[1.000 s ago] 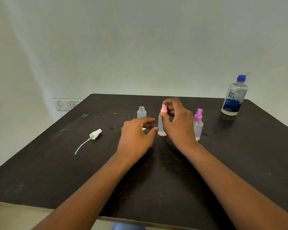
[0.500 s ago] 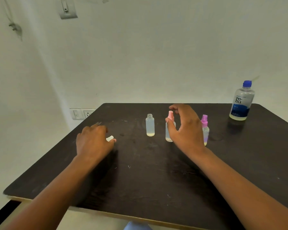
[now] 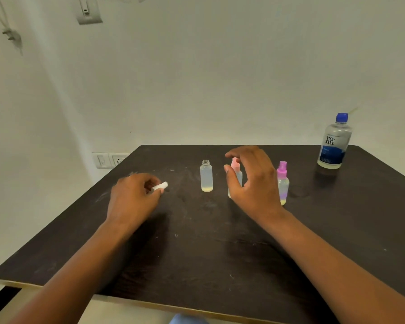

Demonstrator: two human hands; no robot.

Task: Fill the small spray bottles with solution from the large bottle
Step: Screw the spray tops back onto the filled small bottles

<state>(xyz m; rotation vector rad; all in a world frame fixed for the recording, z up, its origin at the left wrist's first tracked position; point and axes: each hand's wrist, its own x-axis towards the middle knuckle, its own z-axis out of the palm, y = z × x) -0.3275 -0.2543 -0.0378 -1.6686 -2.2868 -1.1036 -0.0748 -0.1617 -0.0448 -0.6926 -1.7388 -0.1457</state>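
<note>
Three small spray bottles stand in a row mid-table. The left one (image 3: 206, 176) is uncapped and holds clear liquid. The middle one (image 3: 236, 171) has a pink spray top, and my right hand (image 3: 253, 181) curls around it with fingers apart, just off the cap. The right one (image 3: 283, 182) has a purple top. My left hand (image 3: 135, 197) is closed on the white spray cap (image 3: 161, 185) near the table's left side; its dip tube is hidden. The large blue-capped solution bottle (image 3: 333, 142) stands capped at the far right corner.
The dark wooden table (image 3: 197, 253) has its front edge close to me and its left edge near the wall. A wall socket (image 3: 110, 160) sits behind the left corner. A switch (image 3: 88, 10) is high on the wall.
My left hand moved left from the bottles to the white spray cap and closed on it. My right hand let go of the pink top and opened slightly.
</note>
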